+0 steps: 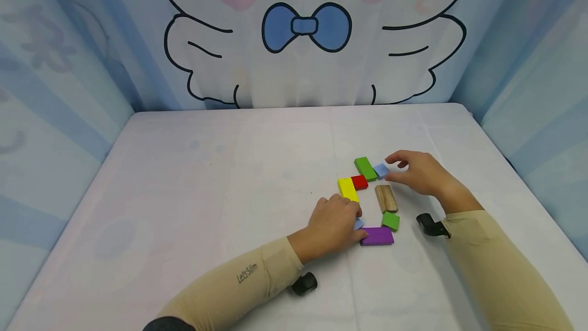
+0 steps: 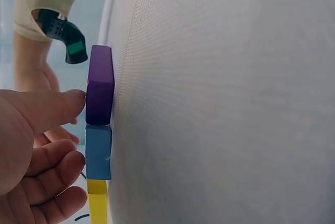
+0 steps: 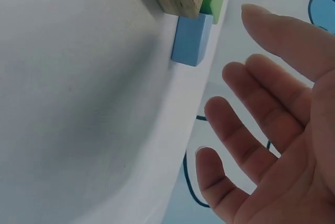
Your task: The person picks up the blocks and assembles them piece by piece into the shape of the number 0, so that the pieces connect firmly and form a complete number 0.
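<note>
Coloured blocks form a rough ring: yellow (image 1: pixel 348 189), red (image 1: pixel 360 182), long green (image 1: pixel 365 169), blue (image 1: pixel 381 170), wooden (image 1: pixel 386 198), small green (image 1: pixel 390 220) and purple (image 1: pixel 377 236). The left hand (image 1: pixel 332 223) rests over the lower left side; its thumb touches the purple block (image 2: pixel 99 85), and its bent fingers lie beside another blue block (image 2: pixel 98 152) and the yellow one (image 2: pixel 98 203). Beside the upper blue block (image 3: pixel 192 40), the right hand (image 3: pixel 272 114) is held with thumb and fingers apart, nothing between them.
A white cloth covers the table (image 1: pixel 184 193). Patterned curtains (image 1: pixel 303 80) stand behind it and at both sides. Black wrist devices hang below the left sleeve (image 1: pixel 305 284) and beside the right sleeve (image 1: pixel 432 225).
</note>
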Available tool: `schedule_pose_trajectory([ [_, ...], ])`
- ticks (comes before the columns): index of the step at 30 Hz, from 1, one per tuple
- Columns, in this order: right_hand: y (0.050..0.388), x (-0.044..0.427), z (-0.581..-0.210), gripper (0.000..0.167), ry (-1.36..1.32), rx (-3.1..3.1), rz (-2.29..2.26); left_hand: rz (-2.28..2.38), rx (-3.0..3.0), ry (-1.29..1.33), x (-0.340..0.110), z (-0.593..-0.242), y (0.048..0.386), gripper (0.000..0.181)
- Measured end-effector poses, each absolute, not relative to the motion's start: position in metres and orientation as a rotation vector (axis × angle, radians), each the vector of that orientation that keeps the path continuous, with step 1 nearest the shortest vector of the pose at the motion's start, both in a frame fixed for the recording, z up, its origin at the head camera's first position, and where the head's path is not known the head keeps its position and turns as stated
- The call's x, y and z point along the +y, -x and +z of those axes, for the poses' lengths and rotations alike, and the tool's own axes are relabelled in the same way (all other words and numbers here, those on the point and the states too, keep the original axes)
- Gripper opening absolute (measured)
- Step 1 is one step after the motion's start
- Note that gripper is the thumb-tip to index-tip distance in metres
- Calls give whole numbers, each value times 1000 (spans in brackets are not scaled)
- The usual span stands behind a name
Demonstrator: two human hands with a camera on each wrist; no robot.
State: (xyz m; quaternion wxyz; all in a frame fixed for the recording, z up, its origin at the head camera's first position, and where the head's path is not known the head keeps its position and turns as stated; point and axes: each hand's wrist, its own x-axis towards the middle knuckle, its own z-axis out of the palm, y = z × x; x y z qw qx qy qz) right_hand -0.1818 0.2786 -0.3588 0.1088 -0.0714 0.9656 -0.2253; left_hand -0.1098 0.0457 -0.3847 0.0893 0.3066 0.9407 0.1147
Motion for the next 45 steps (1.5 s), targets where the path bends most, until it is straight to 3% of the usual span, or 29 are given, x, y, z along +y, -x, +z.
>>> schedule_pose_trajectory([
  [45, 201, 259, -371, 40, 234, 2789, -618, 347, 2827, -919, 44, -385, 109, 40],
])
